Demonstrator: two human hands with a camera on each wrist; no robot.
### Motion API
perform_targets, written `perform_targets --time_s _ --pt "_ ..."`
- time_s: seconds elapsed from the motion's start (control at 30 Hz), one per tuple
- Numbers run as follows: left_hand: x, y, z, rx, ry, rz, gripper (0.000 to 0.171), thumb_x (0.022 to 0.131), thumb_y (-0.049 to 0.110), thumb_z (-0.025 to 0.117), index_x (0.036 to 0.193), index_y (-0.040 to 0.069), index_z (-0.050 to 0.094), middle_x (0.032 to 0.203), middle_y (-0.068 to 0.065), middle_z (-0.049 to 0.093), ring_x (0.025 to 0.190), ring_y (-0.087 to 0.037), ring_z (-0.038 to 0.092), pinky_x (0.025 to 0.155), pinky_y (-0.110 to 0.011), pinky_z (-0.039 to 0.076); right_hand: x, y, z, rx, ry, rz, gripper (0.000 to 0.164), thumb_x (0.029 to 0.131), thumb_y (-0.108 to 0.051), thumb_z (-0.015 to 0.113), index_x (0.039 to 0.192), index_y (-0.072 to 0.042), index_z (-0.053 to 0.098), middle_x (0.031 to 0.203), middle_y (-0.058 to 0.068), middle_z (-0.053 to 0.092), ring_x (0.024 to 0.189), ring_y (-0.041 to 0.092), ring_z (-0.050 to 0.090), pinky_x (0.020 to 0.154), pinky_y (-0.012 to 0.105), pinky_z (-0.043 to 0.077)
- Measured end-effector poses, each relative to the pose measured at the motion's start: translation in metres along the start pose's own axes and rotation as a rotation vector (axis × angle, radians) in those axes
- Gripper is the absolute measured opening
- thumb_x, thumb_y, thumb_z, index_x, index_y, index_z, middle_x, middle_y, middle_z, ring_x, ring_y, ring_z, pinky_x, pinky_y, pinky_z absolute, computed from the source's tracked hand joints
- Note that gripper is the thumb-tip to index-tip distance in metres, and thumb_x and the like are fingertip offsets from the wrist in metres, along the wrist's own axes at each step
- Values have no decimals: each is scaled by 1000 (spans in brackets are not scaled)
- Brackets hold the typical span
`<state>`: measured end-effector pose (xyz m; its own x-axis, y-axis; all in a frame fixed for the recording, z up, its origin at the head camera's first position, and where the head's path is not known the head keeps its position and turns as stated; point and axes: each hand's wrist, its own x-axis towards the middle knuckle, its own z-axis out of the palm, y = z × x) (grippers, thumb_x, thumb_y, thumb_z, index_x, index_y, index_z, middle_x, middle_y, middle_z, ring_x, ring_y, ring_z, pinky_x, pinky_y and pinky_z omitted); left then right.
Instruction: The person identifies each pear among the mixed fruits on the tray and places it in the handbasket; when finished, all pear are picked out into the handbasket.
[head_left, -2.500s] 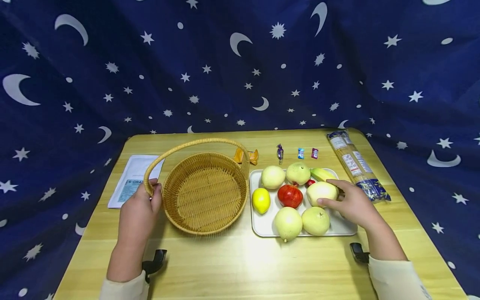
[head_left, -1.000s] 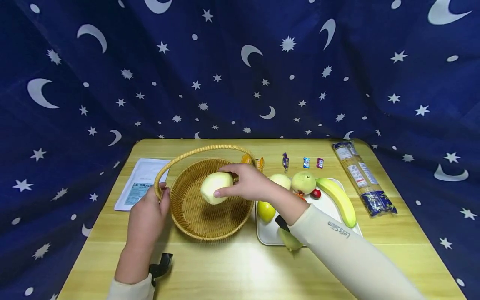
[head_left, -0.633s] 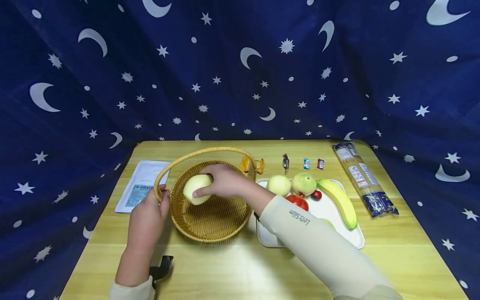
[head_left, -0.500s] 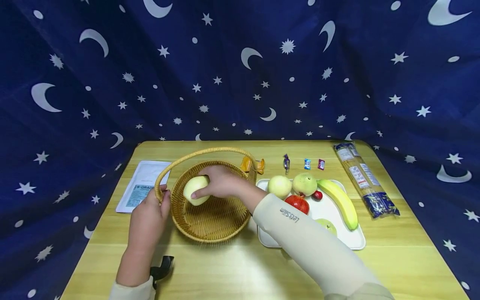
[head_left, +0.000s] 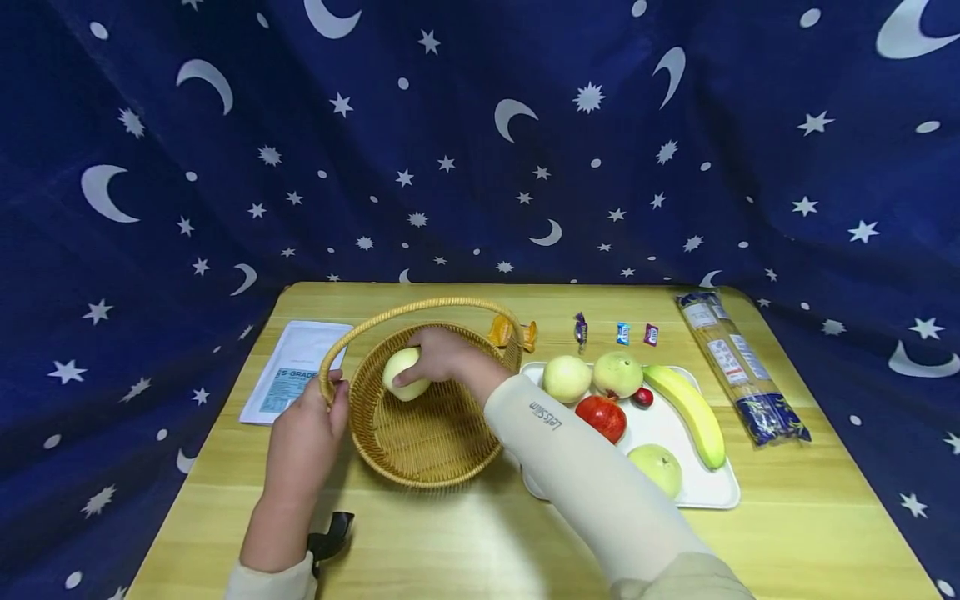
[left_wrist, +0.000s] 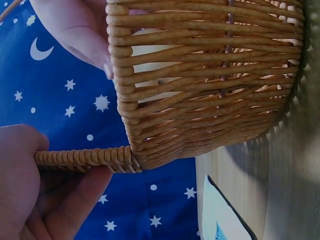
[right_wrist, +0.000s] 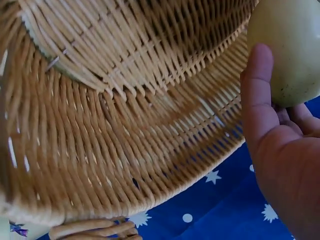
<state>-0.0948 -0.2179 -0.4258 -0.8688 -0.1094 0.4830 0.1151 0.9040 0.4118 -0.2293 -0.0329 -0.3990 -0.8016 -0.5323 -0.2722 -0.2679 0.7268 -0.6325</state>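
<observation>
As we look down with twelve o'clock at the far edge, we see a pale wood desk (head_left: 420, 554) with rounded far corners, streaked grain and a bright glare near six o'clock. A dark blue cloth (head_left: 450, 100), printed with white moons, stars and dots, hangs beyond the far edge and past both sides, at nine and three.

Left of the desk's middle, toward ten, stands a round wicker basket (head_left: 431, 442). At its nine-o'clock side we see the left hand (head_left: 307, 429), thumb and fingers pinching the base of the arched handle (head_left: 442, 301). The right hand (head_left: 442, 357) reaches in from four o'clock, its fingers and thumb curled round a pale fruit (head_left: 400, 372), which is inside the basket's rim toward ten; we cannot tell whether it touches the wicker. The right sleeve (head_left: 600, 492), cream and lettered, crosses part of a white tray (head_left: 660, 429) at the basket's three o'clock.

On that tray we make out a banana (head_left: 690, 417) toward three, a red pomegranate (head_left: 602, 418) toward ten and more pale fruits. Small wrapped sweets (head_left: 581, 332) lie between twelve and one on the desk, a long clear packet (head_left: 723, 346) with blue ends at two, and a white packet (head_left: 303, 346) at ten.
</observation>
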Motion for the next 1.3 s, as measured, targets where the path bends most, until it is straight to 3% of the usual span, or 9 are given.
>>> perform_targets --time_s 0.2,0.5,0.77,1.0,1.1,1.17,1.3 --pt "-1 2 1 11 -7 -4 27 99 25 56 114 3 59 78 -20 67 56 -39 61 47 -51 44 8 5 -1 -103 -22 37 71 78 -47 78 130 -5 56 113 4 63 99 19 58 89 35 46" --pt "-4 4 5 5 -16 -8 27 98 23 58 114 2 59 81 -20 68 58 -38 63 48 -50 45 19 5 5 -249 -86 79 52 84 -51 70 109 -7 57 89 1 59 81 17 57 76 33 48" --pt "-1 4 5 14 9 20 28 99 25 57 114 2 59 75 -18 67 53 -35 61 45 -47 45 22 4 7 -229 -101 72 55 83 -50 70 114 -8 55 91 1 58 82 17 57 76 33 48" --pt "0 4 4 10 1 2 28 99 24 56 115 2 59 78 -19 67 54 -35 61 46 -48 45 20 2 8 -206 -74 27 56 83 -48 72 116 -6 56 91 1 58 82 17 57 77 33 48" --pt "-1 3 3 12 -9 -2 28 98 24 57 115 2 59 77 -19 67 53 -34 61 45 -48 44 17 1 10 -207 -69 0 61 83 -49 71 120 -4 56 98 3 60 88 19 58 81 34 48" --pt "-1 3 3 17 -7 -2 28 98 24 57 115 2 60 76 -19 67 53 -35 61 45 -48 44 14 -1 10 -208 -52 -13 71 83 -51 70 131 -1 51 114 8 61 100 22 59 90 37 47" --pt "-1 1 2 22 -4 -8 28 98 24 57 115 1 60 78 -19 67 55 -36 62 46 -49 45 2 -9 5 -226 -19 -18 87 85 -53 68 148 -3 34 145 13 44 127 28 48 105 42 36"
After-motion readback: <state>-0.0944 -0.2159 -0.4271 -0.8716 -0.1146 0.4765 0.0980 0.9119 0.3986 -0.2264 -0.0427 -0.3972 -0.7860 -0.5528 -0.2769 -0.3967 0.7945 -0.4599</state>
